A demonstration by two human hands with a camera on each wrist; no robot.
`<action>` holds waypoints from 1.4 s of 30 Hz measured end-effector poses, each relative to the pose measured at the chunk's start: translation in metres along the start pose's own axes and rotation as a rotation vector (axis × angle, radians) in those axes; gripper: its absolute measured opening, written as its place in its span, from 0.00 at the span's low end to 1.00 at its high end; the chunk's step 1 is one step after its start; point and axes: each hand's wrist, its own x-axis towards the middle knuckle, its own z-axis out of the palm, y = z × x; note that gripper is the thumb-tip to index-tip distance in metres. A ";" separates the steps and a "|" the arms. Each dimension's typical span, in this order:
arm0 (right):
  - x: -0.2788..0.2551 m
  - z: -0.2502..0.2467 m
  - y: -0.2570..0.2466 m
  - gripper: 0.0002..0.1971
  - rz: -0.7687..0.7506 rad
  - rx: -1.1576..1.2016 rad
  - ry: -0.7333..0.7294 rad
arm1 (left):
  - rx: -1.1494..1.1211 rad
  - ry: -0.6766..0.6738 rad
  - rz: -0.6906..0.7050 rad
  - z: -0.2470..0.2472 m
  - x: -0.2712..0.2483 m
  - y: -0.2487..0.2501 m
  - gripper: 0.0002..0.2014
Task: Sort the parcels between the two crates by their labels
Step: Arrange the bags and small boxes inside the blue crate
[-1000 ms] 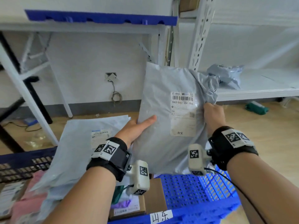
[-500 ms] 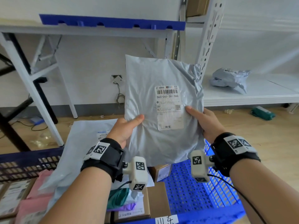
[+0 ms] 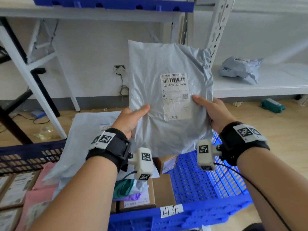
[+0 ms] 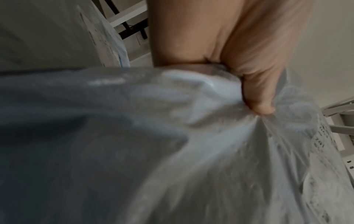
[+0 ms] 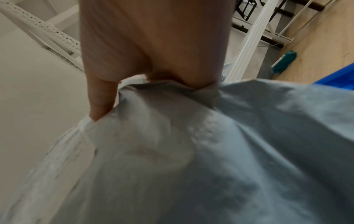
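Observation:
A grey plastic mailer parcel point(image 3: 160, 100) is held upright in front of me with its white shipping label point(image 3: 175, 96) facing me. My left hand point(image 3: 131, 117) grips its left edge, thumb on the front. My right hand point(image 3: 211, 110) grips its right edge, thumb beside the label. In the left wrist view the thumb point(image 4: 254, 84) presses into the grey parcel point(image 4: 172, 151). In the right wrist view the thumb point(image 5: 99, 94) presses the parcel point(image 5: 210, 151). Below stands a blue crate point(image 3: 208, 212) with a handwritten tag point(image 3: 171, 210).
The blue crate holds brown boxes point(image 3: 164, 189). A darker crate point(image 3: 25, 157) at the left holds boxes and a pink parcel point(image 3: 38, 202); a large pale mailer point(image 3: 86, 135) leans over it. White shelving point(image 3: 260, 85) carries another grey bag point(image 3: 240, 69).
Both hands brought the grey parcel up and left to the centre of my view, label facing me. The right hand slid lower on its right edge.

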 end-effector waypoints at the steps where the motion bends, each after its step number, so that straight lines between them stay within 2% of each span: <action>1: -0.002 0.001 0.000 0.21 0.001 -0.004 -0.008 | 0.002 -0.002 0.003 0.002 -0.003 0.002 0.39; 2: -0.002 0.002 0.000 0.22 0.001 -0.008 -0.013 | 0.007 0.004 0.003 0.003 -0.005 0.004 0.34; 3: -0.003 0.003 0.000 0.23 0.002 -0.013 -0.016 | 0.015 0.020 0.004 0.003 -0.006 0.004 0.34; 5: -0.003 0.003 0.001 0.25 0.006 -0.022 -0.021 | 0.035 0.031 0.004 0.002 -0.006 0.004 0.41; 6: -0.003 0.003 0.002 0.26 0.012 -0.026 -0.024 | 0.043 0.027 0.004 0.002 -0.007 0.003 0.41; 9: -0.004 0.002 0.002 0.23 0.022 -0.027 -0.020 | 0.061 0.018 0.005 0.001 -0.008 0.005 0.33; 11: -0.005 0.000 0.001 0.21 0.023 -0.020 -0.001 | 0.084 0.001 0.003 0.003 -0.009 0.005 0.30; 13: -0.006 -0.004 -0.002 0.18 -0.002 -0.039 0.045 | 0.106 -0.013 -0.006 0.008 -0.009 0.003 0.24; 16: -0.004 -0.018 -0.006 0.16 -0.059 -0.111 0.136 | 0.167 -0.023 -0.021 0.015 -0.008 -0.002 0.10; 19: 0.002 -0.046 0.000 0.11 -0.109 -0.288 0.295 | 0.202 0.041 -0.056 0.012 -0.006 -0.009 0.09; 21: 0.006 -0.065 0.009 0.09 -0.127 -0.523 0.387 | 0.212 0.071 -0.081 0.008 -0.004 -0.012 0.09; 23: 0.008 -0.079 0.020 0.08 -0.101 -0.774 0.392 | 0.214 0.080 -0.099 0.006 -0.002 -0.014 0.08; 26: 0.015 -0.089 0.047 0.04 -0.024 -1.027 0.301 | 0.211 0.069 -0.114 0.007 0.000 -0.016 0.06; 33: 0.045 -0.095 0.127 0.05 0.238 -1.113 0.274 | 0.215 0.056 -0.144 0.011 0.004 -0.021 0.07; 37: 0.049 -0.101 0.164 0.12 0.359 -1.114 0.256 | 0.219 0.082 -0.161 0.006 0.013 -0.026 0.07; 42: 0.071 -0.111 0.196 0.12 0.415 -1.082 0.229 | 0.147 0.150 -0.224 -0.005 0.023 -0.038 0.06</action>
